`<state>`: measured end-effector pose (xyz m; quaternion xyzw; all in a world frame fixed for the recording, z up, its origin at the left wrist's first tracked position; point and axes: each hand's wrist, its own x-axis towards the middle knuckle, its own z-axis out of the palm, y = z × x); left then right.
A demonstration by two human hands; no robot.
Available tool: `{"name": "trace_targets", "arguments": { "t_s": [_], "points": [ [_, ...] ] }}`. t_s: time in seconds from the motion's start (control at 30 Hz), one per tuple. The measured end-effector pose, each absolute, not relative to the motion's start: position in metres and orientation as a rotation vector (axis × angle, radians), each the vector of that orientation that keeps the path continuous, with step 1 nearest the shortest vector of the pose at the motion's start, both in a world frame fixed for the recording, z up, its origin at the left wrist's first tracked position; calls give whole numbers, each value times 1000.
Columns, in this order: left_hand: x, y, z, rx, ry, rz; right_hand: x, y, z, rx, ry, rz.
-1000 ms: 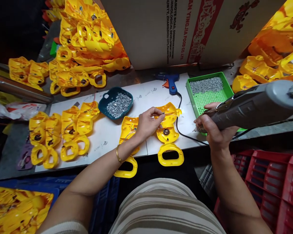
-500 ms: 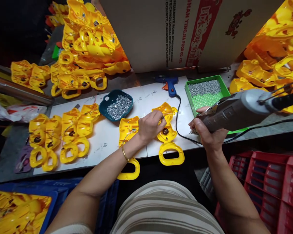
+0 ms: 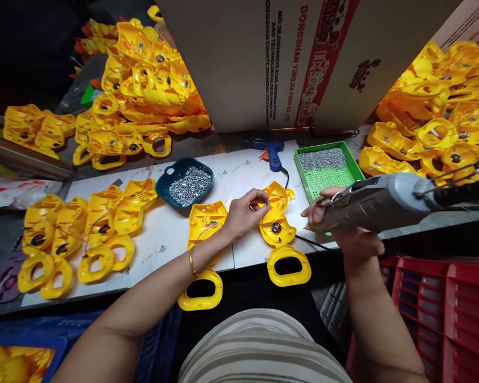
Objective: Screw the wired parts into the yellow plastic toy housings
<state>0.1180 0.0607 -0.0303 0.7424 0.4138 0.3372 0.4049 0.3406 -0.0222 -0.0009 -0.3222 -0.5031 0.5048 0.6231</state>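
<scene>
My left hand [image 3: 244,213] is closed in a pinch over the left edge of a yellow plastic shell half [image 3: 278,226] with a round metal part and a loop handle. A tiny dark thing shows at the fingertips, too small to name. My right hand [image 3: 357,242] grips a grey electric screwdriver [image 3: 377,199], its tip pointing left, to the right of that shell and apart from it. Beneath my left wrist lies another yellow shell half [image 3: 207,221] with a small green circuit board and thin wires.
A dark teal bowl [image 3: 163,186] and a green tray [image 3: 330,178] hold small metal screws. A blue glue gun [image 3: 274,154] lies between them. Yellow shells [image 3: 143,80] pile up at the left and right. A carton [image 3: 239,64] stands behind; red crates [image 3: 435,298] are low right.
The view has shifted a little. My left hand has drawn slightly left off the shell, showing more of it. The screwdriver stays in my right hand, its tip nearer the shell.
</scene>
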Motion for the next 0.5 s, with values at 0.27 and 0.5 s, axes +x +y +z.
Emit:
{"name": "trace_targets", "arguments": {
  "t_s": [0.27,0.5],
  "points": [
    [109,69,-30,2464,819,816,351,8,-18,-1090,-963,1402],
    [109,69,-31,2706,794,817,351,24,-12,-1283,-1263,1276]
  ]
}}
